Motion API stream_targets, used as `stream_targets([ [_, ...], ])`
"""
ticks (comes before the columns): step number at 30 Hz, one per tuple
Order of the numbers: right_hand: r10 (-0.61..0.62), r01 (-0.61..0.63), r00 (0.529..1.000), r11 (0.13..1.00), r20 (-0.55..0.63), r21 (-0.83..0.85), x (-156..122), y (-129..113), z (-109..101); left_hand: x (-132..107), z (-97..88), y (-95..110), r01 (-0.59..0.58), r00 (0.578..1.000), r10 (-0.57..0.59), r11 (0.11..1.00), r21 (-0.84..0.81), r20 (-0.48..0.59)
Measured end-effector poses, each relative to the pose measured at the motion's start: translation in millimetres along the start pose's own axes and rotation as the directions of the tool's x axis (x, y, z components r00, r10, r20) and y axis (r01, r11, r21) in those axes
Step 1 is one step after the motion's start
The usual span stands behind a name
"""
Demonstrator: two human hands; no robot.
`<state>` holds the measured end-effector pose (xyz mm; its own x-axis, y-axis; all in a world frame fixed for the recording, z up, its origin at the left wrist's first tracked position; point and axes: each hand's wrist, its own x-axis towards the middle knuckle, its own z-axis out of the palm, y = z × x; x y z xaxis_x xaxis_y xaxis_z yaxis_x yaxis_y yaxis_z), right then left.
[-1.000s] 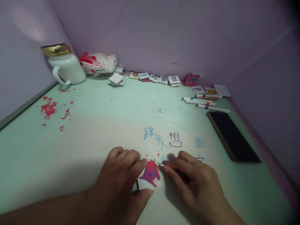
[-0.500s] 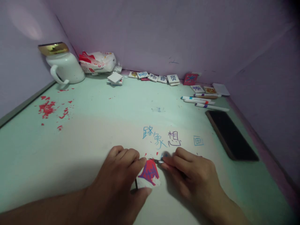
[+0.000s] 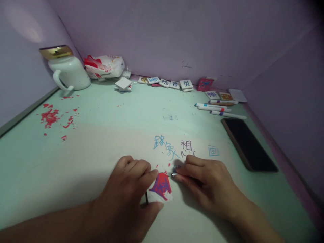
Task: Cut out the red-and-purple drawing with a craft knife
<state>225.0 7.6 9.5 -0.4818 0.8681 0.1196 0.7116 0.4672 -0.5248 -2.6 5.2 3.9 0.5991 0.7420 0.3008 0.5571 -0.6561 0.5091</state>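
Note:
A small square tile (image 3: 162, 185), white with a red and purple coloured patch, lies on the table in front of me. My left hand (image 3: 131, 185) pins it, the forefinger at its upper left corner and the thumb along its lower edge. Between the fingertips of my right hand (image 3: 205, 179) is a craft knife (image 3: 172, 174); most of its handle is hidden by the hand. The blade tip is at the tile's upper right corner, over the red part. A few tiny red shavings (image 3: 169, 165) lie just beyond the tile.
Red scraps (image 3: 50, 116) litter the table's left side, below a white mug (image 3: 72, 72) with a gold lid. A plastic packet (image 3: 106, 67) and several character tiles (image 3: 174, 84) line the back. Several markers (image 3: 215, 108) and a phone (image 3: 249, 145) lie at the right.
My right hand has tilted and shifted slightly, bringing the knife a little lower and to the right along the tile's corner. My left hand and the tile stay nearly in place.

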Motion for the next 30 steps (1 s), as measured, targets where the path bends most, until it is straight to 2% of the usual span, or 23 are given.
stream_targets([
  [14, -0.012, 0.006, 0.995, 0.998, 0.099, 0.063, -2.1, 5.4, -6.4, 6.8, -4.8, -4.9, 0.020, 0.995, -0.015, 0.999, -0.045, 0.100],
  [19, 0.026, -0.039, 0.993, 0.993, 0.118, 0.114, -5.0, 5.0, -2.8, 5.7, -6.2, -5.4, 0.024, 0.994, -0.021, 0.999, -0.024, 0.109],
  [23, 0.066, -0.067, 0.998, 0.992, 0.017, 0.108, -11.6, 1.1, 1.9, 5.2, -7.2, -4.8, 0.026, 0.987, -0.021, 0.999, -0.030, 0.157],
  [26, 0.089, -0.071, 0.993, 0.975, -0.078, 0.209, -13.9, 1.1, 3.0, 6.6, -7.3, -5.0, 0.029, 0.983, -0.020, 0.998, -0.046, 0.183],
  [28, 0.135, -0.077, 0.973, 0.954, -0.187, 0.290, -13.6, 2.1, 4.0, 7.5, -7.1, -5.6, 0.017, 0.985, -0.006, 0.998, -0.059, 0.173],
  [30, 0.179, -0.088, 0.941, 0.949, -0.288, 0.303, -13.1, 2.3, 6.3, 7.7, -6.9, -6.4, 0.004, 0.986, 0.007, 0.998, -0.063, 0.165],
])
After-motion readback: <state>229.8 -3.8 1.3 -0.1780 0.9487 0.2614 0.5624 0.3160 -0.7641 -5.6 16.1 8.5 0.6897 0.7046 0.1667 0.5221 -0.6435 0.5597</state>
